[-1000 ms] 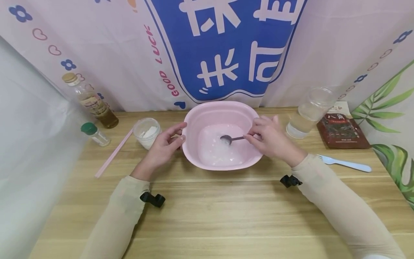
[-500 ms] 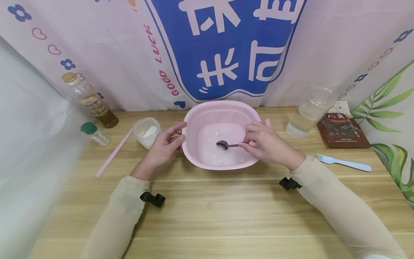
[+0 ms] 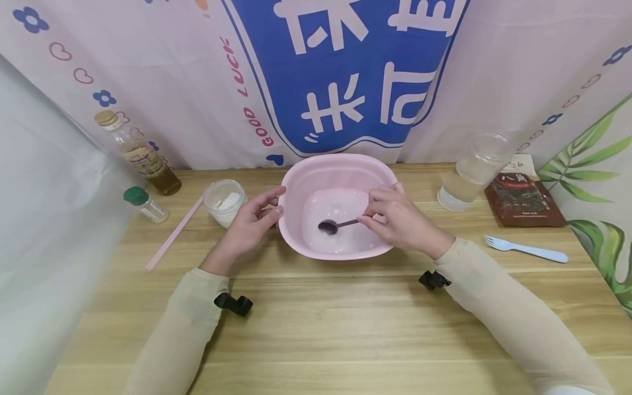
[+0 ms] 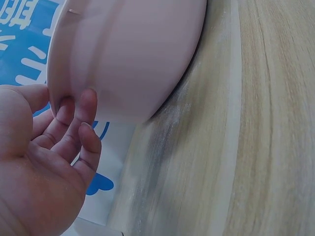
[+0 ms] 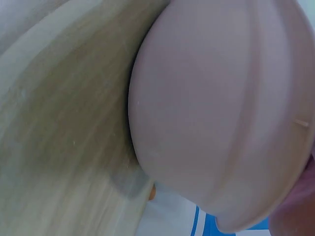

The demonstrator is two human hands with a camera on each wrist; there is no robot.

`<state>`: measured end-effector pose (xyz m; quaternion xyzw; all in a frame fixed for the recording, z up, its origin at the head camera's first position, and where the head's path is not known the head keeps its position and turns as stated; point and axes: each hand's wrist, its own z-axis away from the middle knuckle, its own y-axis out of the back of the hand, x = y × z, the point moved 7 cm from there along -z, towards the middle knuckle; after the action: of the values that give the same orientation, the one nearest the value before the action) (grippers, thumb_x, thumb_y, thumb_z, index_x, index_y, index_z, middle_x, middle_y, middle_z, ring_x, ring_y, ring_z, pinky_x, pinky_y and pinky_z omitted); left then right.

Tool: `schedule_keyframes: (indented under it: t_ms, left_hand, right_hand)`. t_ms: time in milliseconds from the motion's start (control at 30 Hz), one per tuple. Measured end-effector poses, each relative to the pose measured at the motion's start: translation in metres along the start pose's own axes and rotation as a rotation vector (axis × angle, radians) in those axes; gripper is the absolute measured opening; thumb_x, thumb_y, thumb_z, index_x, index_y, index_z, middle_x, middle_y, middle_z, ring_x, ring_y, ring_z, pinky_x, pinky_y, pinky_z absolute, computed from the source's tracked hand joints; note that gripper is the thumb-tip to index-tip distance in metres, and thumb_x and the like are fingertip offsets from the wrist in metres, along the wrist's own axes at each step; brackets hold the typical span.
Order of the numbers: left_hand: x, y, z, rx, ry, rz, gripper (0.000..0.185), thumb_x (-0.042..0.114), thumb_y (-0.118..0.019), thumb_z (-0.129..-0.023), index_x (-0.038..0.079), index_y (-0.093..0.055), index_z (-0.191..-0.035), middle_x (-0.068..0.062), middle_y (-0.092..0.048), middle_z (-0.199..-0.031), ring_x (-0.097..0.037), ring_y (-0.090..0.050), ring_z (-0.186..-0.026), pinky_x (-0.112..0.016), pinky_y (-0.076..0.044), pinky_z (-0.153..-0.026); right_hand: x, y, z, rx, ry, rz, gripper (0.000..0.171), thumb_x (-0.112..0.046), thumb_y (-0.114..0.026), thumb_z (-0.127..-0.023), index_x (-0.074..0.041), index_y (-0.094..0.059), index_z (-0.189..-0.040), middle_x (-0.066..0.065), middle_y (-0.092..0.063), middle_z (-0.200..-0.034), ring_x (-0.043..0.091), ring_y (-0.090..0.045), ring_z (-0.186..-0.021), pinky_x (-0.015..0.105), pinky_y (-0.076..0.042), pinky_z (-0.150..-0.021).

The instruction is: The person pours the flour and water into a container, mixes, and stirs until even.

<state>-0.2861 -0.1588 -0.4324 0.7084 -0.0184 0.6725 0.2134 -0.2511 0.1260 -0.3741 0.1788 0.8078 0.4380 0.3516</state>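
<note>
In the head view, the pink basin (image 3: 340, 174) stands upright on the wooden tabletop (image 3: 326, 323), with whitish liquid (image 3: 340, 241) across its bottom. The left hand (image 3: 248, 226) is at the basin's 9 o'clock, thumb and fingers grasping the rim. The right hand (image 3: 402, 218) reaches over the rim at about 3 o'clock, its fingers pinching the handle of a dark spoon (image 3: 328, 227); the spoon's bowl points towards 9 and lies near the basin's 7. Whether it dips into the liquid is hard to tell.

Out at 9 from the basin, a jar (image 3: 224, 221) of white powder stands just beside the left hand. Beyond it are pink chopsticks (image 3: 173, 237), a green-capped shaker (image 3: 153, 211) and, towards 10, a bottle (image 3: 148, 162) of amber liquid. Between 2 and 3 stands a clear container (image 3: 456, 189) of liquid; a dark red packet (image 3: 525, 200) lies at 3, a light-blue fork (image 3: 530, 250) nearer 4.

In the left wrist view, the thumb touches the rim and two fingertips press beneath it, on the outer wall.

In the right wrist view, the basin's outer wall fills the middle; a blurred part of the right hand shows at 4 by the rim, its grip hidden.
</note>
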Motion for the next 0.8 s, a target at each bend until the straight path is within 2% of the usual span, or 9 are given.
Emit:
schedule_keyframes:
  t_ms: [233,433,567,800]
  left_hand:
    - [-0.001,-0.001,-0.001,0.008,-0.011,0.006,0.051,0.006,-0.055,-0.111,-0.002,-0.047,-0.16,-0.025,-0.058,-0.128,-0.002,-0.069,-0.089,-0.025,-0.062,-0.082]
    - [0.0,0.0,0.0,0.009,-0.009,0.004,0.051,0.007,-0.055,-0.111,-0.001,-0.046,-0.161,-0.024,-0.057,-0.129,-0.003,-0.069,-0.091,-0.026,-0.063,-0.083]
    - [0.0,0.0,0.0,0.007,-0.011,0.0,0.051,0.007,-0.055,-0.111,-0.001,-0.046,-0.16,-0.024,-0.057,-0.128,-0.002,-0.07,-0.091,-0.026,-0.063,-0.085]
    - [-0.001,0.0,0.0,0.004,-0.008,-0.009,0.05,0.007,-0.055,-0.111,0.0,-0.047,-0.16,-0.024,-0.058,-0.129,-0.005,-0.07,-0.092,-0.028,-0.064,-0.085]
  right_hand:
    - [0.021,0.015,0.0,0.039,-0.126,0.11,0.013,-0.008,-0.082,-0.094,-0.004,-0.08,-0.082,0.004,-0.06,-0.08,0.026,-0.057,-0.085,0.043,-0.031,-0.087]
    - [0.026,0.022,0.003,0.0,-0.177,0.118,0.014,-0.01,-0.081,-0.096,-0.004,-0.081,-0.084,0.004,-0.062,-0.082,0.027,-0.058,-0.09,0.044,-0.031,-0.088]
    - [0.018,0.016,0.004,-0.043,-0.165,0.066,0.013,-0.011,-0.08,-0.097,-0.005,-0.082,-0.085,0.001,-0.059,-0.081,0.023,-0.055,-0.089,0.041,-0.028,-0.087]
    - [-0.001,0.003,0.004,-0.071,-0.068,0.005,0.015,-0.012,-0.081,-0.096,-0.007,-0.08,-0.081,-0.001,-0.053,-0.078,0.018,-0.052,-0.081,0.041,-0.029,-0.088]
